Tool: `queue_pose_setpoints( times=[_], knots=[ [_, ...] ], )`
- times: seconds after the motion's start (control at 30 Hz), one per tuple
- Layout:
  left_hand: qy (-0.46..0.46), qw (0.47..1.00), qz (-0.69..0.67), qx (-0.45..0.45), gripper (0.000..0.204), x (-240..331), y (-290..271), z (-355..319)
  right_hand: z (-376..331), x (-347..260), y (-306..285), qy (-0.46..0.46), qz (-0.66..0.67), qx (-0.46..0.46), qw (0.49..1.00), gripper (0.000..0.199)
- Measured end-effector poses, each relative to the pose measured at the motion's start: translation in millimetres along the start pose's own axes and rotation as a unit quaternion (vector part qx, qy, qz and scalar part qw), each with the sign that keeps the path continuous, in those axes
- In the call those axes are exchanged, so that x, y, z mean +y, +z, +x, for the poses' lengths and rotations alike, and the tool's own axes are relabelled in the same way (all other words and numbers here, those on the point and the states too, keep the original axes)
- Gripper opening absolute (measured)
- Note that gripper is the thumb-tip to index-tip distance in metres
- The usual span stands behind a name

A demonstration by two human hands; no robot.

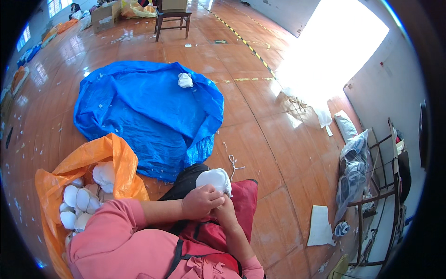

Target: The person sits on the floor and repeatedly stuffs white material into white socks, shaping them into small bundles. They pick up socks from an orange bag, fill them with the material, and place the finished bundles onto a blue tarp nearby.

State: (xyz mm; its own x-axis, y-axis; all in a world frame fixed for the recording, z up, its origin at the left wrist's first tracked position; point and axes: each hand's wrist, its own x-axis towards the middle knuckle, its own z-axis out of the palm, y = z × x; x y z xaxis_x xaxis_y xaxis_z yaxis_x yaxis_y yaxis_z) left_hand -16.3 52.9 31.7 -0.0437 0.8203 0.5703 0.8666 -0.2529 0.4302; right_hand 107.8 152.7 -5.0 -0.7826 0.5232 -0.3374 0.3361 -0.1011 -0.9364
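A white, rounded, padded cloth piece rests over my knee, its puffy end pointing away from me. My left hand is closed on its near edge. Pressed up against the left, my right hand has its fingers pinched at the same edge; exactly what lies between the fingertips is hidden. By my left elbow, an orange woven bag gapes wide, with several similar white and beige rounded pieces inside. One white piece lies on the far right part of a spread blue sheet.
White string lies on the tiled floor right of the sheet. Farther right are a white flat sheet, a metal rack and a clear plastic bag of dark items. A wooden stool and a cardboard box stand far off.
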Motion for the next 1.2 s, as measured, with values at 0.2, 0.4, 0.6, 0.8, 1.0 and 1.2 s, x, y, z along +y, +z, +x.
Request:
queue_pose_setpoints(
  times=[0.2, 0.4, 0.6, 0.8, 1.0, 1.2],
  knots=[
    [0.104, 0.99, -0.005, -0.099, 0.01, -18.2, 19.1, -5.8, -13.1, -16.4, -14.0, 0.016, -0.178, -0.024, 0.984, 0.017],
    [0.069, 0.964, 0.21, -0.148, 0.012, 1.1, 30.1, -11.4, 4.0, 33.4, -26.5, 0.077, 0.035, 0.016, 0.996, 0.02],
    [-0.121, 0.92, 0.153, -0.339, 0.025, -19.4, 45.0, -26.1, 25.6, 67.8, 5.7, -0.022, 0.003, 0.015, 1.0, 0.017],
    [-0.22, 0.89, 0.042, -0.398, 0.023, -14.1, 34.8, -15.5, 18.5, 54.0, 2.8, 0.006, 0.011, -0.061, 0.998, 0.017],
    [-0.177, 0.886, 0.128, -0.409, 0.028, 2.9, 10.8, -30.5, -6.2, 26.4, -14.5, 0.007, 0.05, -0.17, 0.984, 0.022],
    [-0.014, 0.906, 0.282, -0.316, 0.014, -3.9, -5.1, -52.6, -1.3, 22.0, -33.5, -0.328, -0.241, 0.014, 0.913, 0.069]
  ],
)
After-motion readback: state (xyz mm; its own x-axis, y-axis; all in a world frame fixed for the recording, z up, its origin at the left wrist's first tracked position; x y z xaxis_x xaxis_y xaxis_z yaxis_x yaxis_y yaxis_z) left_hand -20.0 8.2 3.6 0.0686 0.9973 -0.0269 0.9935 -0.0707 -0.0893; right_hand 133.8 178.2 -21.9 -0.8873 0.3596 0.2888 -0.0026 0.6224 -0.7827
